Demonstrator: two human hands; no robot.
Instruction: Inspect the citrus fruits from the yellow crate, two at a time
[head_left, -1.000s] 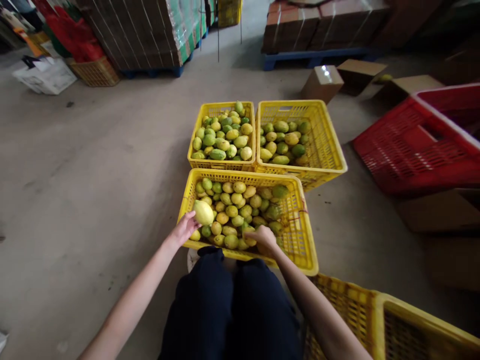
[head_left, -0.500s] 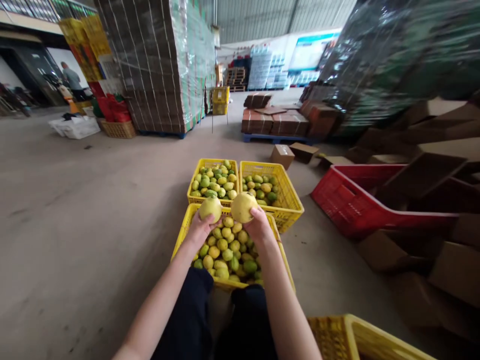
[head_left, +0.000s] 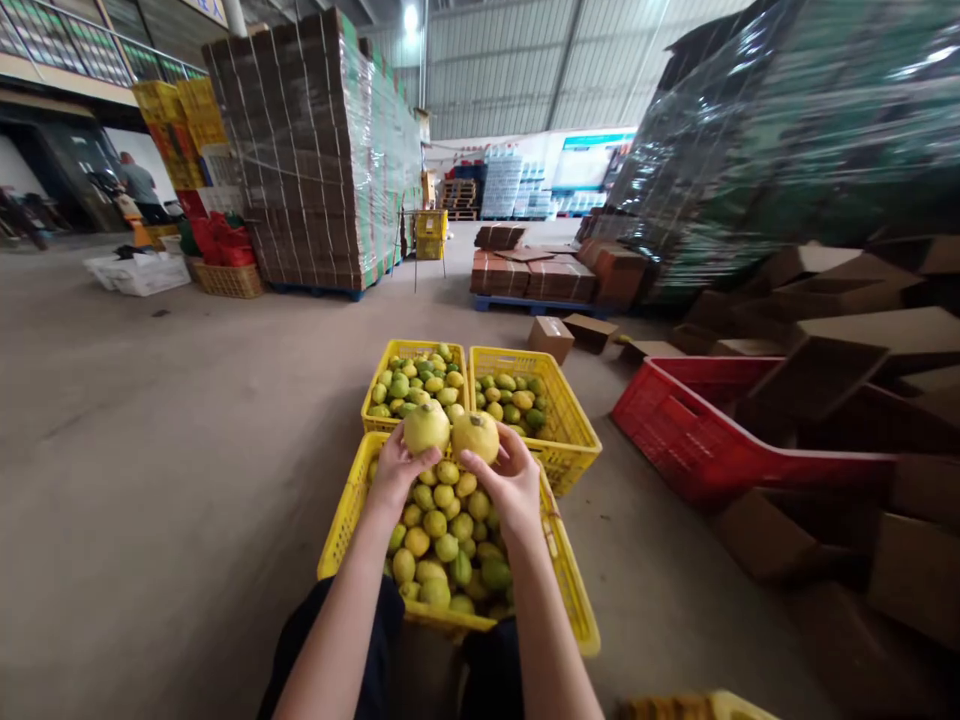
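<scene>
My left hand grips a pale yellow lemon, fingers behind it and thumb across its lower front. In my right hand is a second lemon, rounder, with a dark stem spot facing up. The two fruits are held side by side, almost touching, above a yellow plastic crate full of yellow and green lemons. Just beyond stand a full yellow crate on the left and a partly filled yellow crate on the right.
A red crate with cardboard in it stands at right, amid loose cardboard boxes. Part of a yellow crate shows at the bottom edge. Wrapped pallet stacks rise behind. A person stands far left.
The two lemons have come closer together, and my right hand has turned so its thumb lies across the front. The view has tilted up, so the crates sit lower in the picture.
</scene>
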